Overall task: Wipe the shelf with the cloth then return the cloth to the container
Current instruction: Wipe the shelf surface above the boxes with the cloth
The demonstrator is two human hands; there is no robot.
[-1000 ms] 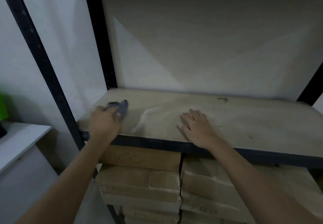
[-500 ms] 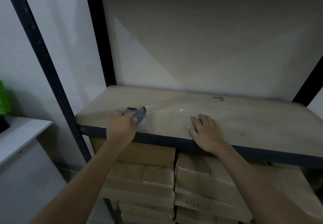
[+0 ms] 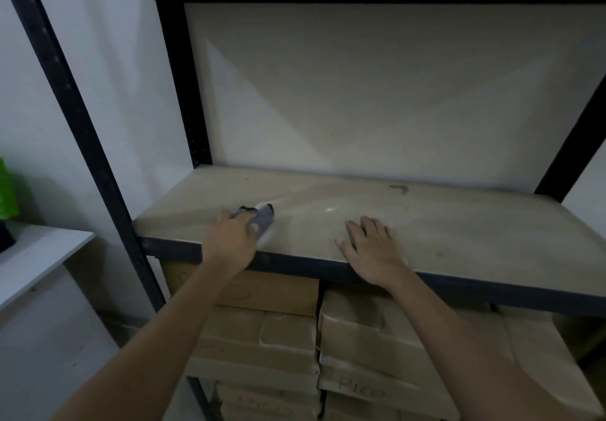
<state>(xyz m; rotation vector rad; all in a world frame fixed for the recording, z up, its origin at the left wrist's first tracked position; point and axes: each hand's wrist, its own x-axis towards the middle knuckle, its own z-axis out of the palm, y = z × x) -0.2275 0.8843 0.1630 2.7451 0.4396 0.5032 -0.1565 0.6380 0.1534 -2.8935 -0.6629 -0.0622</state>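
A beige shelf board [image 3: 459, 223] in a black metal frame fills the middle of the view. My left hand [image 3: 231, 240] presses a small grey cloth [image 3: 262, 218] onto the board near its front edge, left of centre. The cloth sticks out past my fingers. My right hand [image 3: 372, 250] lies flat on the board with fingers spread, to the right of the cloth and apart from it. No container is in view.
A black upright post [image 3: 82, 131] stands at the shelf's front left corner. Stacked cardboard boxes [image 3: 354, 348] fill the level below. A white ledge [image 3: 39, 256] with a green object [image 3: 8, 191] sits at far left.
My left hand has slid the cloth rightward along the front of the board, from near the left corner toward the centre. My right hand has stayed resting flat on the board.
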